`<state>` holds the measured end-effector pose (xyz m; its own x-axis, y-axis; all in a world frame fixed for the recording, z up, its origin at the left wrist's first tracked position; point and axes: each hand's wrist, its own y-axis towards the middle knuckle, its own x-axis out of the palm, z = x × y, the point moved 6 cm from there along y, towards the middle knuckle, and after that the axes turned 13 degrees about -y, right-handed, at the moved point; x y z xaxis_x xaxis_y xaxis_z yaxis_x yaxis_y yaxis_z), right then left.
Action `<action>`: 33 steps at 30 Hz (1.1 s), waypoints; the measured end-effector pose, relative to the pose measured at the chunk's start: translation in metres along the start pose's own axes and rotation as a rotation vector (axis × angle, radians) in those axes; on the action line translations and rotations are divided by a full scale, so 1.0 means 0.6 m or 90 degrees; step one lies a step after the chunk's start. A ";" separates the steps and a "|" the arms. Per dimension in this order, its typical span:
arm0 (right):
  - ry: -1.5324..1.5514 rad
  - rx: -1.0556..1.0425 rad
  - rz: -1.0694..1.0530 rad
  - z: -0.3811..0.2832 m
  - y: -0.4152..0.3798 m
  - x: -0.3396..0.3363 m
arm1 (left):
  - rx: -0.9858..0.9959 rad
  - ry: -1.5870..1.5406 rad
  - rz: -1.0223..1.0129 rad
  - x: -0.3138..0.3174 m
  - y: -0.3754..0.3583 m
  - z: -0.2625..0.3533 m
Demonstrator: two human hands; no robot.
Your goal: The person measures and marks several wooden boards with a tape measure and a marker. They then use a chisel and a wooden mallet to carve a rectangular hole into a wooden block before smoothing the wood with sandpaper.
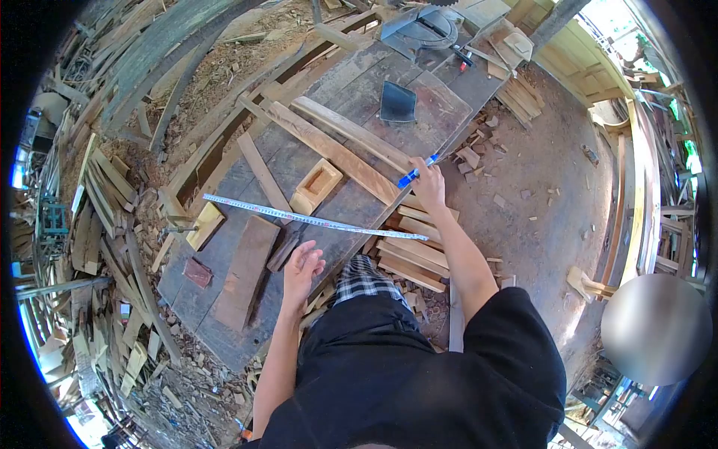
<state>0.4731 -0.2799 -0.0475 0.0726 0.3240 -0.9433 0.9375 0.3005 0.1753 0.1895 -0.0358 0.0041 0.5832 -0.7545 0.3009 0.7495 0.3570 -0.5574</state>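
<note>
My right hand (429,187) is closed around a blue marker pen (407,179) at the bench's edge, close to the ends of two long planks. The nearer plank (336,151) and the narrower one (355,132) lie side by side on the wooden workbench (217,258). Over the bench's near side, my left hand (302,271) is held with its fingers apart and nothing in them. Between my hands a white measuring rule (314,220) stretches across the bench and past its edge. A wide dark board (247,273) lies left of my left hand.
A hollowed wooden block (317,185) and a dark square piece (398,102) rest on the bench. At its far end stands a saw machine (426,31). Stacked wood strips (413,254) sit below the edge by my legs. Scrap wood (112,183) piles up leftward.
</note>
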 end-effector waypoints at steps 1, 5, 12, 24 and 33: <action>0.063 -0.024 -0.039 -0.001 -0.001 0.002 | -0.002 0.011 -0.007 0.000 -0.001 -0.003; 0.500 0.115 -0.262 -0.002 -0.014 -0.022 | 0.005 0.025 -0.030 0.011 0.007 -0.005; 0.913 0.328 -0.424 -0.048 -0.112 -0.058 | -0.005 0.059 -0.109 0.055 0.031 -0.002; 1.254 0.295 -0.930 -0.226 -0.277 -0.109 | 0.098 -0.581 -0.181 0.115 0.048 0.158; 0.959 0.133 -0.771 -0.259 -0.236 -0.111 | 0.177 -0.632 0.026 -0.008 0.025 0.107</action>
<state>0.2829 -0.2045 0.0341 -0.7389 0.4762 0.4767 0.2864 0.8623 -0.4175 0.2181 0.0088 0.0439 0.5116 0.0112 0.8592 0.6954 0.5820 -0.4216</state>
